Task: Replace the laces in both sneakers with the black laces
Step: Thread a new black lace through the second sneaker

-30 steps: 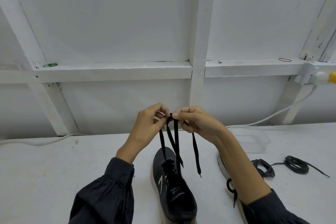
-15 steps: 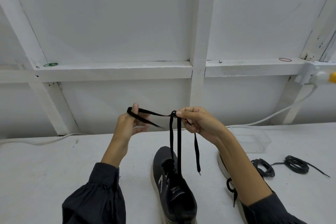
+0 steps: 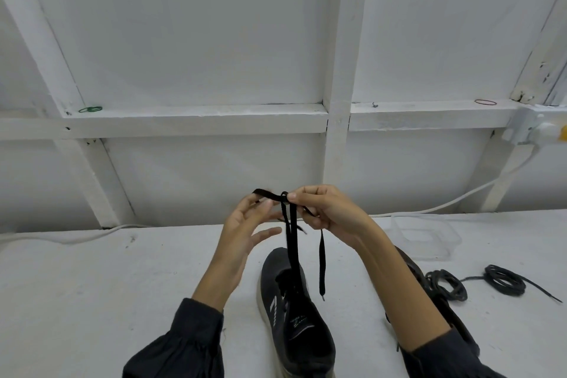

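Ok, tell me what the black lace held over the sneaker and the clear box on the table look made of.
Flat black shoelace: woven fabric, likely polyester or cotton; it is matte and hangs limp like a ribbon, with a stiff tip. Clear shallow rectangular box: probably thin plastic; it is glossy and see-through, with rounded corners.

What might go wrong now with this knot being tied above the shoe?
1. Only the right hand pinches the knot. The left hand has its fingers spread, so the stretch of black lace lying across its fingertips may slip off and the knot come loose.
2. The lace runs taut up from the sneaker, so a harder pull might lift or tip it.
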A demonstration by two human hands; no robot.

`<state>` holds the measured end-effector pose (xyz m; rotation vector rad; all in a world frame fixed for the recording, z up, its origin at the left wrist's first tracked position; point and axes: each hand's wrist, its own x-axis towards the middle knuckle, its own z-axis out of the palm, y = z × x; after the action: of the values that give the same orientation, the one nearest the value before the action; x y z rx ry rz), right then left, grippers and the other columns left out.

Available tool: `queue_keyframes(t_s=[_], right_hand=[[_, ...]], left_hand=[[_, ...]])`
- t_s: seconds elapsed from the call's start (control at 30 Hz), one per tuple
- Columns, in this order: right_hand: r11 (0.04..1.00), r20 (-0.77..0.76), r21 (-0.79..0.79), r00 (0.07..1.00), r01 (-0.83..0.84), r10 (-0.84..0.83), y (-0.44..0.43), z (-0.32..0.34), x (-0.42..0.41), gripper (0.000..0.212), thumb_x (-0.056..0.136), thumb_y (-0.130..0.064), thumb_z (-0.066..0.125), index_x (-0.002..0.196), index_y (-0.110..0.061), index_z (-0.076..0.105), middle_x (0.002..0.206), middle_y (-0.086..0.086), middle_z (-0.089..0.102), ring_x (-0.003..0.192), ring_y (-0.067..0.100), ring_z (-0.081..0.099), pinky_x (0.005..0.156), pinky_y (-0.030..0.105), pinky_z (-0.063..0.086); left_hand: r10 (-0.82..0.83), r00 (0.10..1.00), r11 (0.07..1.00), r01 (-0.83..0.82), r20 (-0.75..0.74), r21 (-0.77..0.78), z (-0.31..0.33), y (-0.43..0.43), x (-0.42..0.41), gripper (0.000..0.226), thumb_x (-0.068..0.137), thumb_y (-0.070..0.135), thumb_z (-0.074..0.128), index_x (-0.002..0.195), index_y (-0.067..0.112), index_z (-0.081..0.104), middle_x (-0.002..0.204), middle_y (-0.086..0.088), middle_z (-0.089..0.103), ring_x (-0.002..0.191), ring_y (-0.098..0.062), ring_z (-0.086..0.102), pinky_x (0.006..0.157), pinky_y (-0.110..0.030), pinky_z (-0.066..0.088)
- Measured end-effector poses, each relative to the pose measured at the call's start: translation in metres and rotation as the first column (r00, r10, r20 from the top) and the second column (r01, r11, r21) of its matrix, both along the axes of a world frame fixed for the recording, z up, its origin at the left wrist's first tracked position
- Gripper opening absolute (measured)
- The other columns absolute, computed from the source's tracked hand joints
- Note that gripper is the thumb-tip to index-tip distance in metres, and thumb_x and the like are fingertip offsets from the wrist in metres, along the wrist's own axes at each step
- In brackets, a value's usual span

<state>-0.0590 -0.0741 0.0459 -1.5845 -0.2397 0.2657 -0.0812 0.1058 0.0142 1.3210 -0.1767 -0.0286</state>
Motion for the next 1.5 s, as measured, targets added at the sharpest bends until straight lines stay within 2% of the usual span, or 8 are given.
queue_keyframes(t_s=[0.23, 0.5, 0.7, 0.83, 0.97, 1.1, 1.4, 1.5], right_hand=[[0.997, 0.009, -0.072, 1.000, -0.009, 0.010, -0.004, -0.008, -0.004, 0.005, 0.088, -0.016, 0.070, 0.087, -0.011, 0.071, 0.061, -0.005, 0.051, 0.048, 0.010, 0.032, 0.046, 0.018, 0.023], [0.926, 0.003, -0.228, 0.951, 0.302, -0.310, -0.053, -0.040, -0.002, 0.023, 0.079, 0.012, 0.055, 0.083, -0.005, 0.069, 0.047, -0.003, 0.042, 0.041, 0.009, 0.026, 0.041, 0.018, 0.020], [0.522, 0.169, -0.781, 0.921, 0.342, -0.350, -0.070, -0.075, -0.008, 0.031, 0.070, 0.001, 0.051, 0.074, -0.024, 0.069, 0.054, -0.010, 0.052, 0.057, 0.012, 0.048, 0.053, 0.023, 0.032], [0.314, 0.031, -0.945, 0.983, 0.088, -0.184, -0.069, -0.091, -0.011, 0.024, 0.075, -0.007, 0.065, 0.087, -0.027, 0.066, 0.090, -0.006, 0.062, 0.086, 0.015, 0.062, 0.056, 0.023, 0.039], [0.444, -0.043, -0.895, 0.999, -0.043, 0.009, -0.058, -0.102, -0.011, 0.034, 0.079, -0.017, 0.074, 0.111, -0.027, 0.068, 0.123, -0.002, 0.051, 0.111, 0.016, 0.053, 0.087, 0.027, 0.045], [0.693, -0.114, -0.683, 0.971, -0.230, 0.209, -0.043, -0.103, -0.015, 0.021, 0.084, -0.020, 0.071, 0.101, -0.033, 0.071, 0.118, -0.011, 0.063, 0.114, 0.009, 0.056, 0.098, 0.031, 0.048], [0.793, -0.032, -0.576, 0.975, -0.198, 0.220, -0.029, -0.117, -0.019, 0.006, 0.086, -0.021, 0.069, 0.083, -0.027, 0.070, 0.088, -0.007, 0.072, 0.086, 0.007, 0.064, 0.091, 0.035, 0.050], [0.825, -0.025, -0.530, 0.976, -0.196, 0.216, -0.027, -0.116, -0.021, 0.010, 0.085, -0.015, 0.067, 0.079, -0.023, 0.068, 0.083, -0.006, 0.070, 0.080, 0.006, 0.063, 0.084, 0.030, 0.051]], left_hand=[[0.133, 0.989, 0.981, -0.140, -0.059, -0.137, -0.002, -0.011, 0.002, 0.011, 0.093, 0.023, 0.061, 0.094, 0.013, 0.064, 0.085, -0.002, 0.070, 0.084, -0.014, 0.066, 0.073, -0.026, 0.057], [0.405, 0.897, 0.880, -0.436, -0.180, -0.191, -0.026, 0.032, 0.007, 0.010, 0.094, 0.017, 0.061, 0.088, 0.009, 0.062, 0.078, -0.002, 0.060, 0.075, -0.012, 0.062, 0.073, -0.027, 0.060], [0.542, 0.803, 0.821, -0.569, -0.249, -0.046, -0.075, 0.068, -0.004, 0.011, 0.094, 0.017, 0.062, 0.087, 0.008, 0.063, 0.081, -0.006, 0.060, 0.073, -0.017, 0.059, 0.067, -0.028, 0.061], [0.578, 0.798, 0.790, -0.493, -0.171, 0.365, -0.113, 0.084, -0.009, 0.029, 0.090, 0.026, 0.067, 0.070, 0.006, 0.061, 0.066, -0.008, 0.064, 0.068, -0.025, 0.058, 0.067, -0.040, 0.051], [0.487, 0.870, 0.488, -0.198, -0.076, 0.850, -0.122, 0.077, -0.016, 0.057, 0.086, 0.057, 0.060, 0.049, 0.017, 0.045, 0.045, 0.000, 0.057, 0.050, -0.017, 0.052, 0.056, -0.028, 0.040], [0.411, 0.909, 0.150, -0.143, 0.070, 0.978, -0.115, 0.059, -0.020, 0.060, 0.082, 0.068, 0.051, 0.053, 0.018, 0.035, 0.049, 0.006, 0.044, 0.048, -0.012, 0.042, 0.052, -0.022, 0.031], [0.215, 0.966, -0.051, -0.136, 0.144, 0.989, -0.101, 0.041, -0.012, 0.048, 0.092, 0.050, 0.045, 0.055, 0.021, 0.050, 0.060, 0.005, 0.062, 0.054, -0.011, 0.051, 0.054, -0.022, 0.037], [0.211, 0.966, -0.031, -0.147, 0.150, 0.989, -0.095, 0.034, -0.011, 0.039, 0.086, 0.051, 0.054, 0.057, 0.025, 0.051, 0.065, 0.008, 0.064, 0.064, -0.011, 0.058, 0.055, -0.023, 0.038]])
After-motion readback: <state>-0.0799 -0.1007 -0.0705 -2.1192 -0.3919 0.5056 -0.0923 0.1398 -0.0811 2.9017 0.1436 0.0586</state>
